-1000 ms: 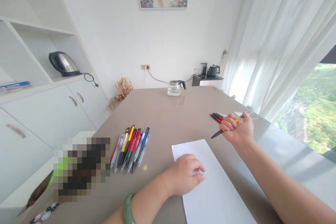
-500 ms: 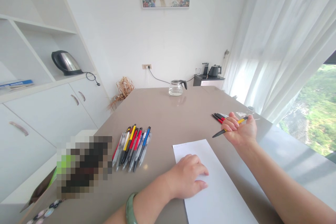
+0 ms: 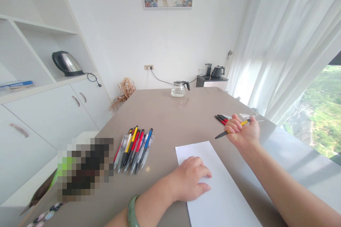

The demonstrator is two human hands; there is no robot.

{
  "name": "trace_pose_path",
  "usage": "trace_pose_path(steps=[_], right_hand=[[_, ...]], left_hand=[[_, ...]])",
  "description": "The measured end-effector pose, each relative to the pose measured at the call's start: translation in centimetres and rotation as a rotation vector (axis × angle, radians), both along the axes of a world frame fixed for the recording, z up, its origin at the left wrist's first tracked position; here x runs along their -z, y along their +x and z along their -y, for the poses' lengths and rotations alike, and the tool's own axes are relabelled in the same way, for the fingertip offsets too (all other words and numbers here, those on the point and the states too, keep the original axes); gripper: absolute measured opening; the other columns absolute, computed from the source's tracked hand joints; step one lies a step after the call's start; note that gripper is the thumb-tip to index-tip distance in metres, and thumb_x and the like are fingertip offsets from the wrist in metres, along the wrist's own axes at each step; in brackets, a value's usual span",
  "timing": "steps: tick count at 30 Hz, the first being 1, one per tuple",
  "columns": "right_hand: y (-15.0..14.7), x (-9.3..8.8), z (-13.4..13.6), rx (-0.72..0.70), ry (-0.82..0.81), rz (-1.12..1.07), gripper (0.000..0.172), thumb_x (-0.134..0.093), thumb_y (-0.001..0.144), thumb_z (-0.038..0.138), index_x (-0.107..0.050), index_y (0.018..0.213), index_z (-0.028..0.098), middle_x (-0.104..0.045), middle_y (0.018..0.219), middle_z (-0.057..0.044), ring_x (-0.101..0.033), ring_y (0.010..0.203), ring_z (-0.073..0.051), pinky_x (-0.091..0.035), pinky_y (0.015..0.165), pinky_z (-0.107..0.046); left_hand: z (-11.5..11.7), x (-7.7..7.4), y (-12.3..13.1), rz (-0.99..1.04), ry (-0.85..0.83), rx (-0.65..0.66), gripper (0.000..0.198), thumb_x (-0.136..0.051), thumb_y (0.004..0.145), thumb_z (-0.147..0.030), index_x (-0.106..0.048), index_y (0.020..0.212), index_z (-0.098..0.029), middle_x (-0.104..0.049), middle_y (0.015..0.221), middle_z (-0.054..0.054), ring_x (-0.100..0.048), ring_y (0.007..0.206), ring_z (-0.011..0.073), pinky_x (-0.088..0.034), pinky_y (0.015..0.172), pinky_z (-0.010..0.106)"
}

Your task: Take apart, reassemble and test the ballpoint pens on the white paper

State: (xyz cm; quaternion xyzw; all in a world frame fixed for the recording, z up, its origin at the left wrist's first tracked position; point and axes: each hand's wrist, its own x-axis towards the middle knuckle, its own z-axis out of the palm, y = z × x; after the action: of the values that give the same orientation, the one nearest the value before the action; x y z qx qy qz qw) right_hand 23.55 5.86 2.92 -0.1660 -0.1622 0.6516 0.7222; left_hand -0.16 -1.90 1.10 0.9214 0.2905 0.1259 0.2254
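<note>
My left hand point(image 3: 192, 180) lies palm down on a white sheet of paper point(image 3: 222, 188), its thumb apart from the loosely bent fingers and nothing in its grasp. To the right of the sheet, my right hand point(image 3: 246, 134) is turned palm up with its fingers curled around a yellow and black pen point(image 3: 221, 135). The pen slants across the palm, its dark end pointing left and its yellow end near the thumb. Just behind that hand lie several black, red and clear pens point(image 3: 220, 118), partly hidden by the fingers. A bunch of mixed-colour pens point(image 3: 134, 150) lies left of the paper.
A glass pot point(image 3: 178, 89) with a black handle stands at the table's point(image 3: 160, 108) far end. A blurred dark object point(image 3: 87, 168) and a bead string point(image 3: 48, 214) are at the left edge. Small white scraps point(image 3: 245, 115) lie beyond my right hand.
My right hand has shifted very slightly to the left, with the pen still in it. My left hand and the paper have stayed in place.
</note>
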Motion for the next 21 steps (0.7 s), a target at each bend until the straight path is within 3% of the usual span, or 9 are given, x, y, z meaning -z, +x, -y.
trace_pose_path(steps=[4,11,17,21], right_hand=[[-0.07,-0.19,0.17,0.016,0.002,0.004,0.027,-0.028,0.077,0.042,-0.040,0.070,0.019,-0.017,0.045,0.008,-0.022,0.035,-0.007,-0.020,0.031,-0.023],[-0.26,-0.30,0.24,-0.004,0.007,0.009,0.042,-0.028,0.073,0.058,-0.041,0.071,0.019,-0.019,0.046,0.009,-0.023,0.035,-0.007,-0.021,0.031,-0.023],[-0.63,-0.77,0.57,0.006,0.005,0.006,0.032,-0.023,0.080,0.044,-0.040,0.068,0.019,-0.021,0.043,0.008,-0.025,0.034,-0.008,-0.022,0.030,-0.023],[-0.72,-0.90,0.56,0.048,-0.031,0.051,0.044,-0.025,0.075,0.060,-0.040,0.067,0.020,-0.023,0.043,0.008,-0.026,0.033,-0.007,-0.023,0.028,-0.022]], left_hand=[[0.01,0.03,-0.01,0.006,0.003,-0.003,0.025,-0.054,0.073,-0.033,-0.057,0.095,-0.021,-0.049,0.090,0.003,-0.045,0.087,0.0167,-0.036,0.085,0.028],[0.00,-0.04,-0.03,-0.003,0.003,-0.003,0.025,-0.053,0.073,-0.033,-0.056,0.095,-0.022,-0.049,0.090,0.003,-0.045,0.087,0.0169,-0.035,0.085,0.028],[0.01,-0.10,-0.09,-0.007,0.005,0.000,0.026,-0.054,0.073,-0.034,-0.056,0.096,-0.022,-0.049,0.090,0.003,-0.044,0.088,0.0171,-0.035,0.085,0.029],[0.01,-0.06,-0.07,0.000,0.004,-0.003,0.026,-0.054,0.073,-0.033,-0.056,0.095,-0.022,-0.049,0.089,0.003,-0.044,0.087,0.0168,-0.035,0.084,0.028]])
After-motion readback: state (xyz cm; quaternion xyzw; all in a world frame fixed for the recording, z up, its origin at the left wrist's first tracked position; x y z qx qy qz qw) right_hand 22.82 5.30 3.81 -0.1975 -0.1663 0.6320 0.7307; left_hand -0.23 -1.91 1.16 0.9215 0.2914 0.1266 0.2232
